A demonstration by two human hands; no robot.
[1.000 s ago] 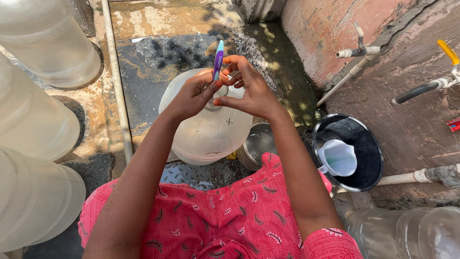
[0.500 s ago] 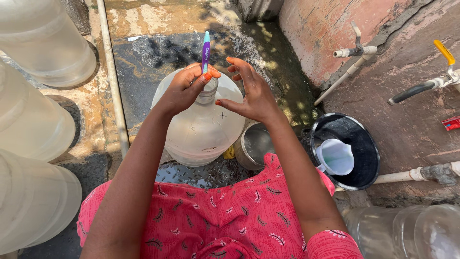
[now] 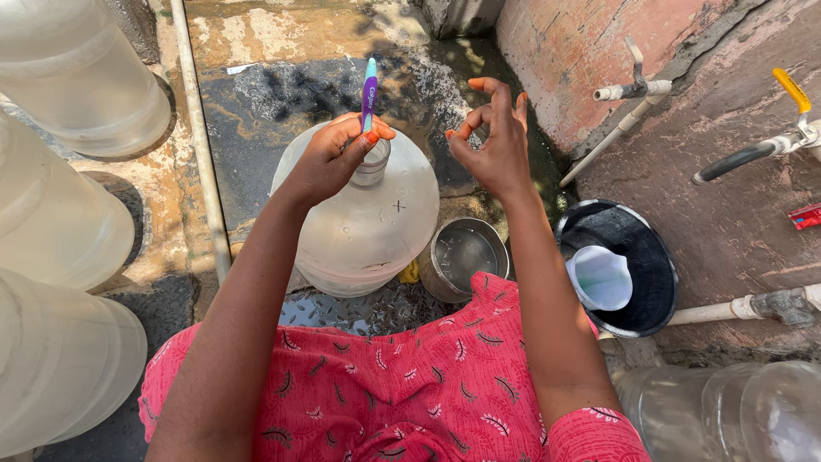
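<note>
purple and teal toothbrush (image 3: 369,92) stands upright in the left hand (image 3: 329,158), right over the neck of the big clear water jug (image 3: 363,227). the fingers (image 3: 366,130) of that hand are pinched shut around the toothbrush handle, and its lower end goes down into the mouth of the jug. the right hand (image 3: 494,141) is lifted just to the right of the jug neck and holds nothing; its fingers (image 3: 483,85) are loosely curled and spread, not touching the jug. the jug stands on wet ground (image 3: 256,103). a small steel pot (image 3: 462,257) sits just beside the jug at its lower right. further right of the jug is a black bucket (image 3: 646,257) with a white mug (image 3: 599,275) inside. more clear jugs (image 3: 60,222) stand well to the left of the jug. white pipes with taps (image 3: 633,90) run along the wall to the jug's right.
</note>
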